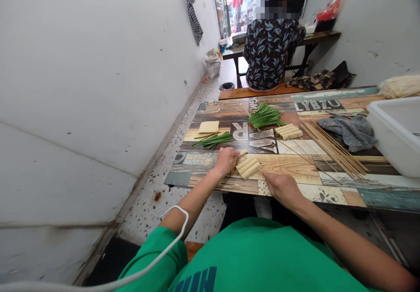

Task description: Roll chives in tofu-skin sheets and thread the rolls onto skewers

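Note:
My left hand [226, 160] is closed on a small pale yellow roll [243, 153], which looks like rolled tofu skin. Just in front of it, several similar rolls [248, 168] lie side by side on a thin wooden skewer [260, 169]. The fingers of my right hand [282, 188] pinch the end of that skewer at the table's near edge. Beyond my left hand are a bunch of cut green chives [215, 140] and a stack of square pale yellow sheets [208, 127]. Another set of skewered rolls [288, 131] rests farther back.
A larger bunch of chives [265, 115] lies mid-table. Many bare skewers [334, 147] spread to the right, beside a grey cloth [349, 130] and a white plastic tub [390, 130]. Ahead, a person in a leaf-patterned shirt [271, 51] sits at another table. A wall [82, 86] stands left.

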Tool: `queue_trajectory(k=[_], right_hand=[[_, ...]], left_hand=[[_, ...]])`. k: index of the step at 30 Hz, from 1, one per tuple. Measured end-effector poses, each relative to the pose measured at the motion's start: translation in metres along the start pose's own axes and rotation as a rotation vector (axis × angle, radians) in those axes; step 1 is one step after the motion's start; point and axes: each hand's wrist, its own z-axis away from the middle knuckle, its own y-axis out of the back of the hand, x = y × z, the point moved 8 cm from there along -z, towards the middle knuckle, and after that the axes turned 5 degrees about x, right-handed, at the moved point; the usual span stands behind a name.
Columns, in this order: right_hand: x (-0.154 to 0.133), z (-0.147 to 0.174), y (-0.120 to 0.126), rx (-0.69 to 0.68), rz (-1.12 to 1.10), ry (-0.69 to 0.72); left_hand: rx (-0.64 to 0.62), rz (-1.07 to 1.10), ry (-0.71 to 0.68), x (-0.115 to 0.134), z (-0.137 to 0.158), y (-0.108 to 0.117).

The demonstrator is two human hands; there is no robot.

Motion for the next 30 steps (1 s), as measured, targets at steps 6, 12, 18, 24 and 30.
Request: queue_trajectory(k=[6, 12, 18, 24, 30], right_hand=[[-0.004, -0.024, -0.001, -0.124, 0.041, -0.006], [-0.007, -0.036, -0.004, -0.197, 0.097, 0.012], [-0.016, -0.034, 0.003, -0.222, 0.152, 0.004], [0.045, -0.03, 0.037, -0.106, 0.209, -0.166], [0.108, -0.018, 0.042, -0.107, 0.396, -0.228]], left_hand=[[-0.023, 0.034, 0.034, -0.003, -0.002, -0.002], [-0.025, 0.085, 0.08, -0.006, -0.002, -0.001], [-0.013, -0.006, -0.012, 0.012, 0.015, 0.008], [0.147, 0.029, 0.062, 0.012, 0.029, 0.004], [0.277, 0.077, 0.109, 0.011, 0.04, 0.002]])
